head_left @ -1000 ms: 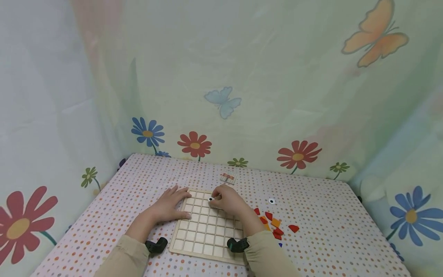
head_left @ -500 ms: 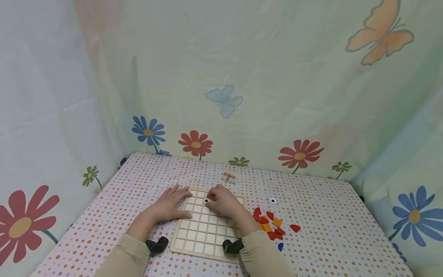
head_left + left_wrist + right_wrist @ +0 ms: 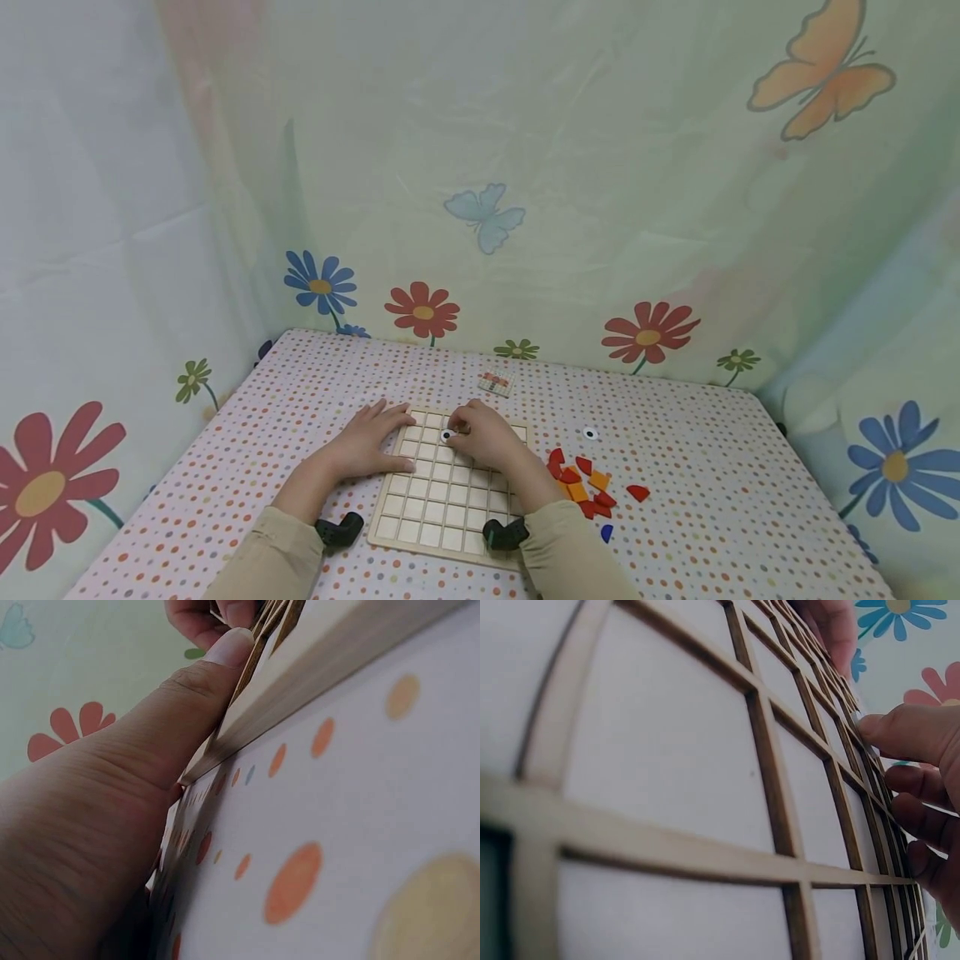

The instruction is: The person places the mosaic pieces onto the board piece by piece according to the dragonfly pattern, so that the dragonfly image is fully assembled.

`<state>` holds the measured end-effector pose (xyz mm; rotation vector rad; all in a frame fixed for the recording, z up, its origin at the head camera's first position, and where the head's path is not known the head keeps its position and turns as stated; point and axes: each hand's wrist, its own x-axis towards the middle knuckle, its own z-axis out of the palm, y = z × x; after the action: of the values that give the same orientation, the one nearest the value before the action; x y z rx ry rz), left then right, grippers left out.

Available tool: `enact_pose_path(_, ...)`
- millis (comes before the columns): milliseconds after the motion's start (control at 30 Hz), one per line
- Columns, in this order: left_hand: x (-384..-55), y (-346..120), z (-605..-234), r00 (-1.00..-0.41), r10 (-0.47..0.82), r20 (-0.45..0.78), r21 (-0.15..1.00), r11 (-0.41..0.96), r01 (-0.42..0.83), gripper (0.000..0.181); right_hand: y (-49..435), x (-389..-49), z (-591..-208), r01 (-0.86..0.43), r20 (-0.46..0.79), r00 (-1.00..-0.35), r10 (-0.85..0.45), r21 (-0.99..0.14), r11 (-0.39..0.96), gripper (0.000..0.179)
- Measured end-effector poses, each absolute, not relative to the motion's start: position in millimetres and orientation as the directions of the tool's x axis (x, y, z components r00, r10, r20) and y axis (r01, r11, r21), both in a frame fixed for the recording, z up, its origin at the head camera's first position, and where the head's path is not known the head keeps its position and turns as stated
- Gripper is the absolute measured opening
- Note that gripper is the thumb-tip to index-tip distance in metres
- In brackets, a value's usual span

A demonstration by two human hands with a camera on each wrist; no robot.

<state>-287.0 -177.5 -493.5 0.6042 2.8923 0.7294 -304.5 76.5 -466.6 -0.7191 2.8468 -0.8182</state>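
Note:
A wooden grid board point(image 3: 427, 510) with square cells lies on the table. My left hand point(image 3: 365, 442) rests on its left edge, fingers spread, and the thumb point(image 3: 225, 649) lies on the rim in the left wrist view. Over the board's upper cells, my right hand point(image 3: 483, 435) pinches a white eye piece point(image 3: 447, 435) with a black dot, low against the grid. Right-hand fingers point(image 3: 922, 817) curl close to the grid bars in the right wrist view; the piece is mostly hidden there.
A second white eye piece point(image 3: 590, 433) lies right of the board. Nearer are several red pieces point(image 3: 638, 492), orange squares point(image 3: 599, 480) and a blue piece point(image 3: 607, 533). A small pattern card point(image 3: 497, 382) lies behind the board.
My right hand has moved slightly left with the eye piece, then stayed nearly still over the last half second. The left hand keeps its place on the board's edge.

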Motion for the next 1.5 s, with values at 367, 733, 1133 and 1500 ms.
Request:
enact_pose_path(367,-288,-177,-494,-0.918,0.397,0.004,0.483,0.803,0.350,0.081,92,-302,-452,-0.390,0.028,-0.887,-0.461,-0.581,0.715,0.022)
enact_pose_path(733,-287,-178,-495,-0.917,0.399,0.012,0.484,0.800,0.354,0.080,187,-305,-432,-0.179,-0.010,-0.974,-0.227,-0.579,0.795,0.023)
enact_pose_path(1133,-285,-178,-495,-0.919,0.393,0.005,0.484,0.804,0.346,0.082,271,-300,-447,-0.034,-0.120,-0.986,-0.112,-0.517,0.855,0.031)
enact_pose_path(1500,-285,-176,-493,-0.920,0.392,0.019,0.480,0.803,0.353,0.082,285,-305,-461,-0.029,-0.117,-0.988,-0.103,-0.512,0.858,0.025)
